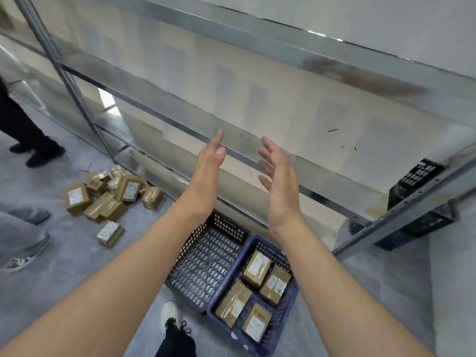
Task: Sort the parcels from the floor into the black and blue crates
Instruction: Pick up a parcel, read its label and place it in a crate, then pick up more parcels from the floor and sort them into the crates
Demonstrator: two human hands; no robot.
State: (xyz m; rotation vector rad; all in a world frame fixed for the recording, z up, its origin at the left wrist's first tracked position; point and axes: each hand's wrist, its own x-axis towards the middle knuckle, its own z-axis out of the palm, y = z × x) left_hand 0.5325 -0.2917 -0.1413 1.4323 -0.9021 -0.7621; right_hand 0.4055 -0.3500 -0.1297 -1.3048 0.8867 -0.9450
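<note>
Your left forearm (116,279) and right forearm (334,279) are bare along all their visible length, from the bottom corners up to the wrists. Both are slim and taper toward the wrist. Your left hand (206,173), just at 9 o'clock from the middle of the view, has long, narrow fingers and a short, neatly trimmed thumbnail (220,151). Your right hand (279,186), at 3 o'clock, is bare too, its fingers likewise slender. Down at 6 o'clock you wear a white shoe (170,314) with black laces (186,328), meeting a black trouser leg (176,343).
</note>
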